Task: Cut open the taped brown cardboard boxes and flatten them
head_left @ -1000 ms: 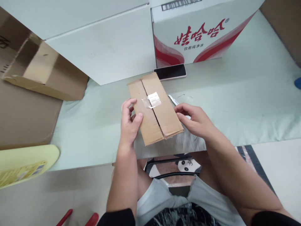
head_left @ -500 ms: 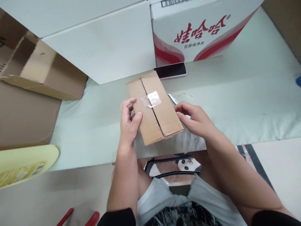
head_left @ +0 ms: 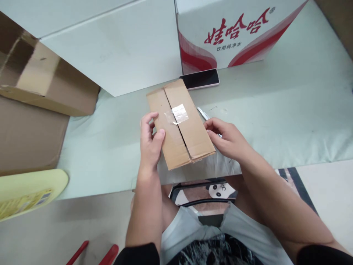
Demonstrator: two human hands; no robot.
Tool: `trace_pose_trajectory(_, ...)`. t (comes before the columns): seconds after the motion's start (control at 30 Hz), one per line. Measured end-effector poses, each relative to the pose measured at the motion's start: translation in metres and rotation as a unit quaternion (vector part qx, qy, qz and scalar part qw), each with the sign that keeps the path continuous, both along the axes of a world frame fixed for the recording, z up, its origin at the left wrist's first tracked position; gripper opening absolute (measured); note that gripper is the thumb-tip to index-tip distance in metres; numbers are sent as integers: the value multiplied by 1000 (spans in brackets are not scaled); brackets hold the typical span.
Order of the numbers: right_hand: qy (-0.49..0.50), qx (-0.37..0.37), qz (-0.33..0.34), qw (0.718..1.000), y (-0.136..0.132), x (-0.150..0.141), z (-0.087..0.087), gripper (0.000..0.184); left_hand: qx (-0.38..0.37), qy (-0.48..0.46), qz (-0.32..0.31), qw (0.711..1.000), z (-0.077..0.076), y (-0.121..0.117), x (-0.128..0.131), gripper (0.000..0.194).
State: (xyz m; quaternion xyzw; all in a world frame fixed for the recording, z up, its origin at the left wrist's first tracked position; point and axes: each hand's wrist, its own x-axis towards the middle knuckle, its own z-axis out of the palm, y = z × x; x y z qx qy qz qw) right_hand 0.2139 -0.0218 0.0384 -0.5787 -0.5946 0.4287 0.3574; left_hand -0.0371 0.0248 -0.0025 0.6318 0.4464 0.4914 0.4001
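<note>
A small brown cardboard box [head_left: 176, 143] is in front of me at the table's near edge, its top flaps meeting at a dark seam. A patch of clear, shiny tape [head_left: 180, 113] crosses that seam. My left hand [head_left: 151, 141] grips the box's left side, thumb on top and fingers along the edge. At the right side, my right hand [head_left: 227, 138] is closed with its fingertips against the box edge. A thin silvery utility knife [head_left: 203, 113] runs beneath or behind my right fingers, which partly hide it; I cannot tell whether they touch it.
A phone [head_left: 200, 78] lies just beyond the box, before a white-and-red carton [head_left: 226, 40]. A large white box [head_left: 124, 55] stands back left. Brown cartons [head_left: 55, 84] are at far left, with a yellow-green object [head_left: 33, 191] nearer. Pale green cloth [head_left: 289, 121] covers the table.
The view has shifted slightly. Both hands keep the same places on the cardboard box, and nothing has been let go or opened.
</note>
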Motion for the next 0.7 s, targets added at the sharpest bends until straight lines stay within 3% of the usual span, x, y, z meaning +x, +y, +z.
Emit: trace_pose_trajectory(0.7,-11,-14,-1,1000,0,0,-2,15,-23,3,-13,1000,-3,-1,-4,56)
